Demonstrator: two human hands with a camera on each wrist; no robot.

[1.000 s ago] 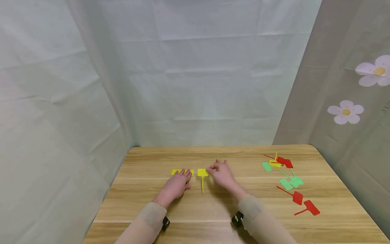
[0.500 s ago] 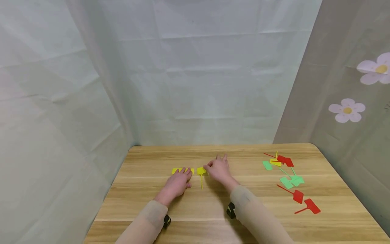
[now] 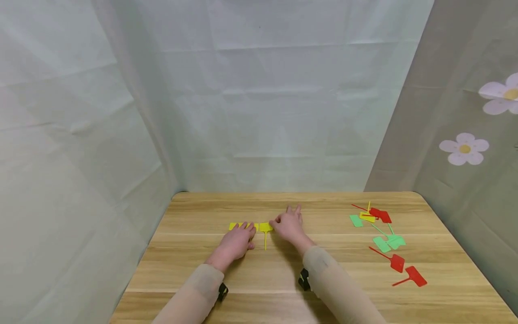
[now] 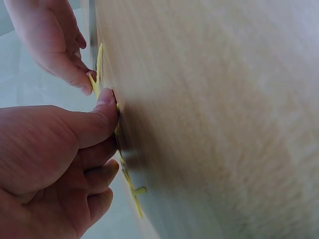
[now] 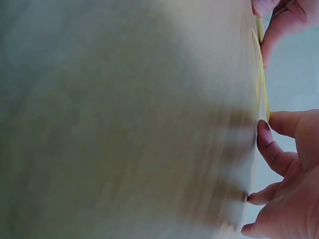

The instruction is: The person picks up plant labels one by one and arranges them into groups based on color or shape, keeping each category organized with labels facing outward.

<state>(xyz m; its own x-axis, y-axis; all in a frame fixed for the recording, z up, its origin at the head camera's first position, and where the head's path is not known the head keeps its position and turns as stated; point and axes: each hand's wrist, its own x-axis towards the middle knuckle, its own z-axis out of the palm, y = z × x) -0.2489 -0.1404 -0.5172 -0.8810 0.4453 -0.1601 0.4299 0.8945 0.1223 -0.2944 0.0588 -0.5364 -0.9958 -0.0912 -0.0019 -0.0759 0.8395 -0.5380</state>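
My right hand (image 3: 289, 225) pinches the right edge of a yellow T-shaped plant label (image 3: 265, 227) between thumb and finger. That label's stem points toward me. In the left wrist view the label (image 4: 96, 83) tilts up from the wood at the right hand's fingertips. Its left edge comes right up to a row of yellow labels (image 3: 233, 226). Over that row lies my left hand (image 3: 236, 240), fingers extended and fingertips pressing down, so most of the row is hidden. One yellow label (image 4: 132, 191) shows past the left fingers in the left wrist view.
On the right of the wooden table (image 3: 323, 265) lie several loose labels: red ones (image 3: 416, 276) nearer me, green ones (image 3: 395, 241) behind them, and a yellow one (image 3: 367, 218) overlapped by red at the back. A pale cloth (image 3: 275, 135) hangs behind the table.
My right hand has taken the yellow label's edge and shifted it left, up to the row; the label turned briefly and straightened. My left hand has stayed on the row.
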